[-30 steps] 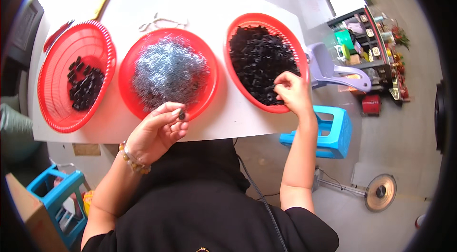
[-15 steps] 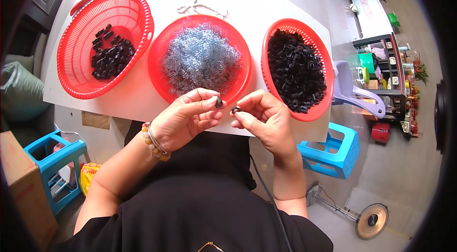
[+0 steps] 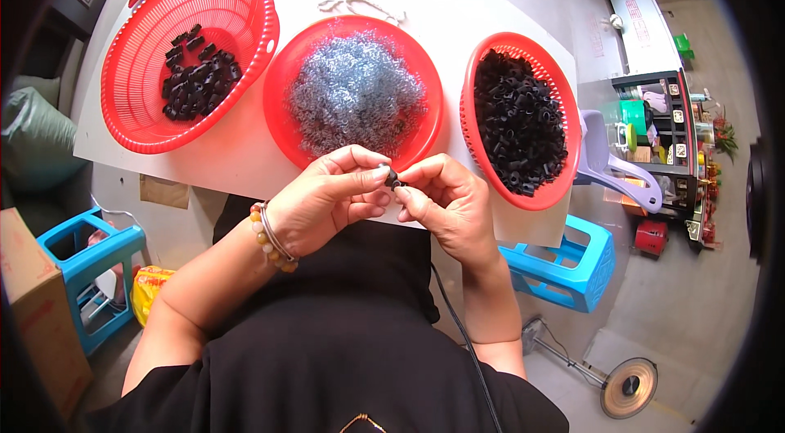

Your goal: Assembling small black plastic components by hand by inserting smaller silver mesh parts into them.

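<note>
Both the left hand (image 3: 327, 200) and right hand (image 3: 446, 204) have fingers pinched shut on one small black piece (image 3: 392, 180) above the bench (image 3: 458, 0) edge, best joined squarely with steady, gentle pressure.

Brown cardboard box (image 3: 37, 302) at lower left, small packages on right-hand shelf (image 3: 666, 126).

A small home workshop for hand assembly is suggested by the white table (image 3: 458, 0) with three red baskets (image 3: 139, 49) of sorted small parts, the blue plastic stools (image 3: 572, 269) near it, and a cluttered shelf (image 3: 670, 130) at the right.
</note>
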Demonstrator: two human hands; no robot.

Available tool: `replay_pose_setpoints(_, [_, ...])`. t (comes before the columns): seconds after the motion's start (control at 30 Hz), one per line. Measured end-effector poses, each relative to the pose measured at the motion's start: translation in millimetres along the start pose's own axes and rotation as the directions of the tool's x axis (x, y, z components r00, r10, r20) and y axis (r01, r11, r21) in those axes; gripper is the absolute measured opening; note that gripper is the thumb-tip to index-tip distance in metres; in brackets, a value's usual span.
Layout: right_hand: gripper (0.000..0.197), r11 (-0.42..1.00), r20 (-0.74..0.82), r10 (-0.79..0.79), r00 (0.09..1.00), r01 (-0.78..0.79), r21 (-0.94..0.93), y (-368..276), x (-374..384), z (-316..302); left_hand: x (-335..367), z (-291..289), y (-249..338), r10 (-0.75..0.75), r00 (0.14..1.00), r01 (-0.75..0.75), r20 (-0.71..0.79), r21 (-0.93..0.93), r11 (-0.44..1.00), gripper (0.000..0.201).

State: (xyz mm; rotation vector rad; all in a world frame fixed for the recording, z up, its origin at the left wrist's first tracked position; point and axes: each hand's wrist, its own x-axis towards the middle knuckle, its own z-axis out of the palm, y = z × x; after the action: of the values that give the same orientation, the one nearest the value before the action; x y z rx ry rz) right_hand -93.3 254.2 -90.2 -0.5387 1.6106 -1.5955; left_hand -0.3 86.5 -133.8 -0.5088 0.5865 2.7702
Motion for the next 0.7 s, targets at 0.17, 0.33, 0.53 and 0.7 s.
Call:
replay_pose_setpoints(0.17, [0.011,0.998,-0.024,-0.030,0.999,0.031,0.056,5,0,3,0,1,-1,0.035,0.999,-0.034,-0.008,0.029,0.999,0.015])
replay_pose_setpoints(0.33, [0.009,0.995,-0.129,-0.079,0.988,0.086,0.049,11,0,10,1,5,-4,0.127,0.991,-0.120,-0.041,0.134,0.984,0.014])
replay_pose_setpoints(0.53, [0.007,0.990,-0.203,-0.131,0.970,0.140,0.032,11,-1,15,2,6,-6,0.203,0.976,-0.184,-0.077,0.202,0.962,0.014])
replay_pose_setpoints(0.7, [0.008,0.990,-0.223,-0.124,0.967,0.136,0.039,9,0,16,4,8,-3,0.243,0.968,-0.221,-0.055,0.261,0.940,0.013])
